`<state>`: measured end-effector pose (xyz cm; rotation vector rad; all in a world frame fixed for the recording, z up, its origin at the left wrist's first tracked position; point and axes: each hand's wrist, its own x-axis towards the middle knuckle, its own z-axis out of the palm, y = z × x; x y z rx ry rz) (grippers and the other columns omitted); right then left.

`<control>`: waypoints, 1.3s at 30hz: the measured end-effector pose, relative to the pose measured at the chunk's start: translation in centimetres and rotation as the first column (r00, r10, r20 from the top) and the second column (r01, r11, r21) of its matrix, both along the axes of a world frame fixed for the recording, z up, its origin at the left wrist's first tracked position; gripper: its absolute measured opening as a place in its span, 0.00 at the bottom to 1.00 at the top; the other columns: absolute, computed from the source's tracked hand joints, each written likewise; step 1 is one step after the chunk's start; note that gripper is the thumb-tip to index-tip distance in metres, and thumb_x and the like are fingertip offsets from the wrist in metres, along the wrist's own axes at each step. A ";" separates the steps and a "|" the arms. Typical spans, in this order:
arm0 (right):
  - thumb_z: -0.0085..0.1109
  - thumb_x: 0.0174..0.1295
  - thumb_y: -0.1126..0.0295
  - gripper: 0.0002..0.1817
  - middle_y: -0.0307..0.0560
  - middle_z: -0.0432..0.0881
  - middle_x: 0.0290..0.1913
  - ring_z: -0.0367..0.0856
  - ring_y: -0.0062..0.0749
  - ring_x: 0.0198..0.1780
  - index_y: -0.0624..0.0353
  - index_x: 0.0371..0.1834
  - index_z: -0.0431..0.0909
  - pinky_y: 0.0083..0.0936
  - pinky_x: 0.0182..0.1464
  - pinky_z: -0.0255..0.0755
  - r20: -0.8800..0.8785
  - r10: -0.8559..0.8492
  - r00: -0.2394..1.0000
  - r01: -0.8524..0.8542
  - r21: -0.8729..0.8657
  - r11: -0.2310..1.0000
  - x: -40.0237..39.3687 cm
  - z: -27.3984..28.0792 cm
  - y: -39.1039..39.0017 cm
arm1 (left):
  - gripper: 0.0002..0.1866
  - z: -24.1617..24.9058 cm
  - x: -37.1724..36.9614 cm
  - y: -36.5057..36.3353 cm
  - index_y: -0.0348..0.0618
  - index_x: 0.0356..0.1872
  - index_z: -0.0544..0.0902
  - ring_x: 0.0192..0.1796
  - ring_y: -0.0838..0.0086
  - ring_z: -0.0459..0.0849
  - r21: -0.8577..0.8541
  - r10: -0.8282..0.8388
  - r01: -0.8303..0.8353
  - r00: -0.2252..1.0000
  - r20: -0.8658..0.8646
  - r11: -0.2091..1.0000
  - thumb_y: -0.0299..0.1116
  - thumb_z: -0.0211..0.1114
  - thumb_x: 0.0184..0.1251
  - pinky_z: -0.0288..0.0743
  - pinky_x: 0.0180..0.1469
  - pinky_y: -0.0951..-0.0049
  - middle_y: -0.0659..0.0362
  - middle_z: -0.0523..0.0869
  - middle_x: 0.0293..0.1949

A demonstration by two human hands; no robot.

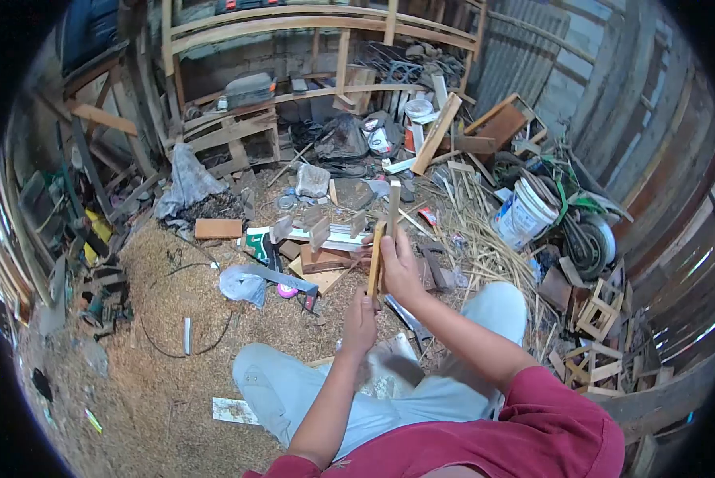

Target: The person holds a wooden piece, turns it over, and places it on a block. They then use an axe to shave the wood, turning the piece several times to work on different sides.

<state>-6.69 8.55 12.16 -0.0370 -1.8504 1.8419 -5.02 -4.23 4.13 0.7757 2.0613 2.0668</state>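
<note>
My left hand is closed around the lower end of a yellowish wooden strip, which stands nearly upright above my lap. My right hand wraps round a second, paler wooden strip that rises beside the first one. Its fingers also lie close against the yellowish strip; whether the two pieces are joined cannot be made out. On the ground in front lie a handsaw, a pink tape measure and a brown wooden board. Small upright wood blocks stand just beyond them.
Sawdust and shavings cover the ground on the left. To the right are a white bucket, a small wheel, scattered sticks and small wooden frames. A wooden rack stands at the back.
</note>
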 end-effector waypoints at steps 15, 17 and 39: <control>0.67 0.71 0.73 0.20 0.38 0.79 0.50 0.79 0.19 0.50 0.62 0.62 0.72 0.24 0.56 0.76 0.261 0.008 0.965 -0.081 0.268 0.960 2.7 3.9 -0.3 | 0.22 -1.3 -1.3 -2.1 0.37 0.57 0.77 0.44 0.51 0.84 0.036 0.011 -0.007 0.992 -0.124 0.999 0.46 0.44 0.87 0.75 0.48 0.55 0.45 0.83 0.43; 0.69 0.69 0.74 0.20 0.38 0.79 0.49 0.79 0.18 0.49 0.61 0.60 0.73 0.24 0.54 0.77 0.292 0.047 0.955 -0.124 0.250 0.960 2.8 3.0 0.6 | 0.22 -0.4 -1.0 -2.0 0.37 0.58 0.77 0.42 0.52 0.85 0.050 -0.032 0.035 0.997 -0.070 0.998 0.46 0.44 0.87 0.76 0.45 0.56 0.46 0.85 0.41; 0.81 0.59 0.69 0.27 0.42 0.85 0.40 0.82 0.16 0.37 0.65 0.57 0.77 0.20 0.39 0.81 0.534 0.101 0.839 -0.212 0.150 0.966 3.3 0.4 5.0 | 0.34 -4.1 -2.0 1.1 0.35 0.61 0.76 0.40 0.61 0.83 -0.076 -0.093 0.085 0.990 -0.106 0.993 0.59 0.39 0.85 0.75 0.44 0.62 0.49 0.82 0.40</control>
